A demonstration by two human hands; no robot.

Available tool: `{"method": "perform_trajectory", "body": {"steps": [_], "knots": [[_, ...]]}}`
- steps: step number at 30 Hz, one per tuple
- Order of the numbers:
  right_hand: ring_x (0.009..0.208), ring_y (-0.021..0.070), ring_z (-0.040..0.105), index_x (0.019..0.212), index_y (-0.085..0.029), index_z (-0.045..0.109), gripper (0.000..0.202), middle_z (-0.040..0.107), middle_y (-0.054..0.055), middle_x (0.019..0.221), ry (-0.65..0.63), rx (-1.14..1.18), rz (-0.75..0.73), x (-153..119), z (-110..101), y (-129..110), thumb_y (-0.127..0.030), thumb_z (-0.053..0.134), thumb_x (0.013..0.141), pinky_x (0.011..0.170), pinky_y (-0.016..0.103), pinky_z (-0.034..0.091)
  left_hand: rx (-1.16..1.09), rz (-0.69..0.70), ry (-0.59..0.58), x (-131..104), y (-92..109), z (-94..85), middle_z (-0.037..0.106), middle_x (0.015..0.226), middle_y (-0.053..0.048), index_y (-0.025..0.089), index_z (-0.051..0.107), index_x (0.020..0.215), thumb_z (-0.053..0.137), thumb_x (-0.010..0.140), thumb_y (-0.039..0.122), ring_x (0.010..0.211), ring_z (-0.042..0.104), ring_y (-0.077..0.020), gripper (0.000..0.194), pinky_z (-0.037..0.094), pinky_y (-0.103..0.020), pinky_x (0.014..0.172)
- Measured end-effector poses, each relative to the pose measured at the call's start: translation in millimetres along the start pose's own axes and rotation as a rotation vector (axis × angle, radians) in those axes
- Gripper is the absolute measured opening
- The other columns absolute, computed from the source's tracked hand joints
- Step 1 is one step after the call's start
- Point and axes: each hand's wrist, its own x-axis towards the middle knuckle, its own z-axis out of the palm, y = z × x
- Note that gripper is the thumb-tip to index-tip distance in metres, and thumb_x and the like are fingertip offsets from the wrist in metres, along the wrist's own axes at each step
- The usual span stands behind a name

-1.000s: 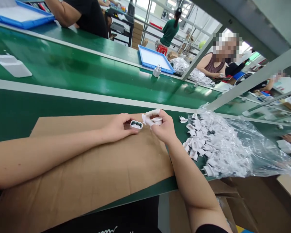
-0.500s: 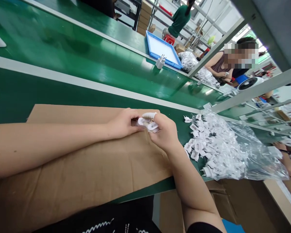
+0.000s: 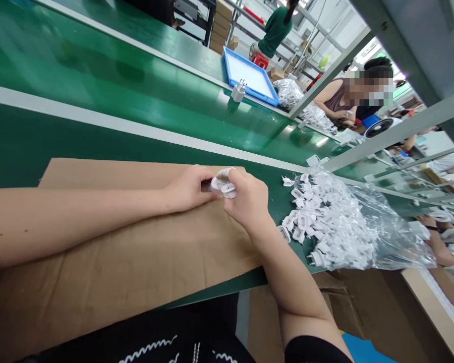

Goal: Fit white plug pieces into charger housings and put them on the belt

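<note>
Drawn together, left hand (image 3: 188,188) and right hand (image 3: 250,195) grip white parts (image 3: 227,188) near piled plugs (image 3: 335,224).

L hand (image 3: 187,189), R hand (image 3: 249,199): wht pc (image 3: 227,190) | cardbd (image 3: 144,257) under | plug pile (image 3: 344,227) R-side

held parts (image 3: 224,188): white | plugs (image 3: 301,220): white | bag (image 3: 399,239): clear | cardboard (image 3: 136,262): tan | table (image 3: 15,151): green | tray (image 3: 247,73): blue rim, white inside | stool (image 3: 260,61): red | shirt (image 3: 189,325): black, white zigzags
</note>
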Motion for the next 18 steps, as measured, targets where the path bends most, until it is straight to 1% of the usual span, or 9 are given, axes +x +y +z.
{"method": "perform_trajectory", "body": {"steps": [3,5,8,10,12,14,16,17,18], "knots": [[0.085,0.0216,0.066,0.095,-0.026,0.064,0.028,0.074,0.002,0.097,-0.008,0.054,0.023,2,0,2,-0.012,0.057,0.071,0.063,0.027,0.041,0.17,0.11,0.017,-5,-2,1.6,0.072,0.107,-0.008,0.019,0.068,0.107,0.062,0.092,0.035,0.097,0.066,-0.0245,0.023,0.052,-0.037,0.087],[0.084,0.0219,0.066,0.094,-0.026,0.064,0.028,0.075,0.002,0.096,0.001,0.087,0.048,2,1,3,-0.013,0.06,0.07,0.064,0.028,0.044,0.35,0.142,0.01,-7,-5,2.3,0.072,0.107,-0.012,0.017,0.067,0.11,0.054,0.098,0.038,0.103,0.066,-0.0285,0.028,0.052,-0.042,0.093],[0.083,0.0232,0.066,0.094,-0.025,0.066,0.029,0.074,0.004,0.096,0.029,0.083,0.089,1,4,1,-0.013,0.063,0.067,0.063,0.029,0.045,0.57,0.154,-0.031,-8,-11,2.6,0.07,0.1,-0.017,0.012,0.067,0.11,0.045,0.102,0.046,0.101,0.066,-0.0329,0.041,0.053,-0.046,0.09],[0.085,0.0236,0.066,0.096,-0.025,0.067,0.032,0.074,0.004,0.096,0.036,0.106,0.122,1,7,1,-0.011,0.062,0.067,0.065,0.03,0.047,0.648,0.154,-0.031,-8,-11,2.2,0.07,0.101,-0.02,0.009,0.067,0.113,0.042,0.103,0.049,0.101,0.066,-0.0343,0.048,0.053,-0.047,0.088],[0.088,0.0233,0.067,0.099,-0.025,0.069,0.035,0.074,0.003,0.097,0.006,0.223,0.168,2,10,4,-0.011,0.064,0.068,0.07,0.031,0.051,0.624,0.152,-0.023,-7,-8,1.0,0.07,0.107,-0.02,0.01,0.067,0.116,0.041,0.103,0.05,0.104,0.066,-0.0336,0.049,0.053,-0.046,0.09],[0.092,0.022,0.069,0.107,-0.025,0.069,0.04,0.076,0.002,0.101,-0.059,0.441,0.19,5,10,15,-0.012,0.067,0.07,0.077,0.032,0.054,0.506,0.112,-0.053,-5,-3,-1.6,0.071,0.11,-0.016,0.014,0.068,0.116,0.046,0.101,0.05,0.102,0.066,-0.0304,0.045,0.053,-0.042,0.087],[0.097,0.0204,0.07,0.115,-0.023,0.068,0.04,0.076,0.003,0.109,-0.079,0.638,0.207,8,6,32,-0.017,0.069,0.075,0.083,0.032,0.056,0.356,0.001,-0.109,0,2,-5.9,0.072,0.106,-0.01,0.02,0.07,0.113,0.056,0.095,0.054,0.093,0.067,-0.0263,0.041,0.053,-0.037,0.08],[0.099,0.02,0.07,0.117,-0.022,0.067,0.038,0.075,0.004,0.113,-0.047,0.671,0.242,9,3,43,-0.021,0.069,0.079,0.086,0.033,0.057,0.291,-0.072,-0.117,5,3,-8.8,0.073,0.102,-0.007,0.021,0.071,0.111,0.061,0.092,0.055,0.088,0.067,-0.0248,0.041,0.052,-0.035,0.076],[0.102,0.0203,0.071,0.119,-0.021,0.066,0.036,0.074,0.006,0.117,0.007,0.64,0.296,10,-2,56,-0.025,0.068,0.083,0.089,0.034,0.057,0.247,-0.145,-0.108,10,3,-12.3,0.073,0.1,-0.006,0.022,0.072,0.109,0.065,0.088,0.057,0.086,0.067,-0.024,0.041,0.051,-0.034,0.075]]}}
